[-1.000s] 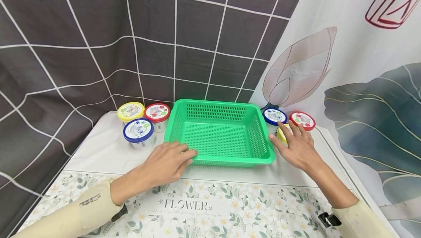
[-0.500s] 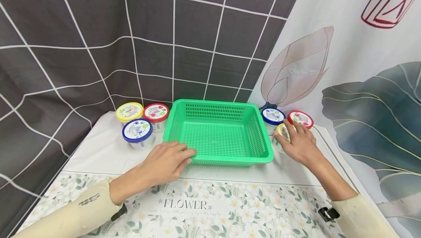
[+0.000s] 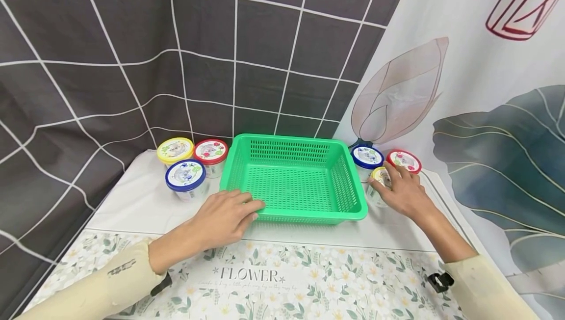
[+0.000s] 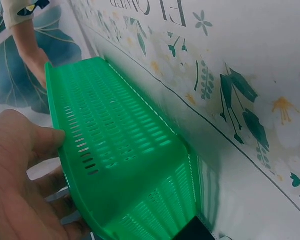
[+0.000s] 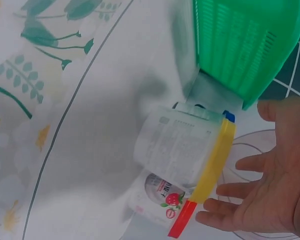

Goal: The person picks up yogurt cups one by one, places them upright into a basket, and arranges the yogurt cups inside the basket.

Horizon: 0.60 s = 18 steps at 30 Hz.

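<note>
A green perforated plastic basket (image 3: pixel 309 215) stands on the table. My left hand (image 3: pixel 225 217) holds its front rim near the left corner; in the left wrist view the thumb lies on the outer side and the fingers reach over the rim. To the right of the basket is a yellow-lidded clear tub (image 3: pixel 381 176), and over its lid is my right hand (image 3: pixel 407 193), with fingers spread. The right wrist view shows a gap between those fingers and the yellow lid (image 5: pixel 213 162). Beside that tub are a blue-lidded tub (image 3: pixel 368 156) and a red-lidded tub (image 3: pixel 403 161).
Left of the basket stand another yellow-lidded tub (image 3: pixel 175 149), red-lidded tub (image 3: pixel 211 151) and blue-lidded tub (image 3: pixel 186 175). A floral mat (image 3: pixel 282 285) printed "FLOWER" covers the front of the table. Behind hangs a dark gridded curtain (image 3: pixel 265 25), with a patterned white curtain to the right.
My right hand has shifted slightly right, from beside the basket's right rim to over the yellow-lidded tub, uncovering more of its lid. The left hand and the basket have stayed put.
</note>
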### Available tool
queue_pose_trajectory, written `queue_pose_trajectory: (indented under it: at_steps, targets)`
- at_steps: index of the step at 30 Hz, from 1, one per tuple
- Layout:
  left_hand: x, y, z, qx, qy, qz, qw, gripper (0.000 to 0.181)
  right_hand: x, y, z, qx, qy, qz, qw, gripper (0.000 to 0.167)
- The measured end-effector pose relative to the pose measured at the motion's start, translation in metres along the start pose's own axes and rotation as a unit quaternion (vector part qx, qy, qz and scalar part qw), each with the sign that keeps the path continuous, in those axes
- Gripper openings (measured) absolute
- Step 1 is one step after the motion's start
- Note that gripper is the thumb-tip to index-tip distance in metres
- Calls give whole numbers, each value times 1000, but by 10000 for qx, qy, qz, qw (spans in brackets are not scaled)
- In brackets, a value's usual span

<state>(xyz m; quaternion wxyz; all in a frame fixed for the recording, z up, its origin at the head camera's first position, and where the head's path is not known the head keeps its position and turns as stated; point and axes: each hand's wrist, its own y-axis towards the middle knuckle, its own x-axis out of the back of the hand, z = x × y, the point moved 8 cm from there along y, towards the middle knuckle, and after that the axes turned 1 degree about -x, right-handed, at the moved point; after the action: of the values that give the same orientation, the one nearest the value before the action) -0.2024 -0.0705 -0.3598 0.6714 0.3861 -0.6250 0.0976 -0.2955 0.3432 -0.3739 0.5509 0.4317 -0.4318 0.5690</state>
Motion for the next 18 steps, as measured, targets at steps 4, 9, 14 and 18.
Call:
queue_pose_trajectory:
  at_steps: [4,9,14,18]
  targets:
    - [0,0,0,23,-6,34,10000,22,-1,2,-2,7,-31,38,10000,96]
    - [-1,1,1,60,-25,108,9999,22,-1,4,-3,-22,-71,70,9999,96]
    - [-1,1,1,75,-35,150,9999,24,1,9,-4,-53,-120,76,9999,94]
    - [-1,1,1,68,-32,159,9998,24,1,12,-7,-63,-159,142,9998,93]
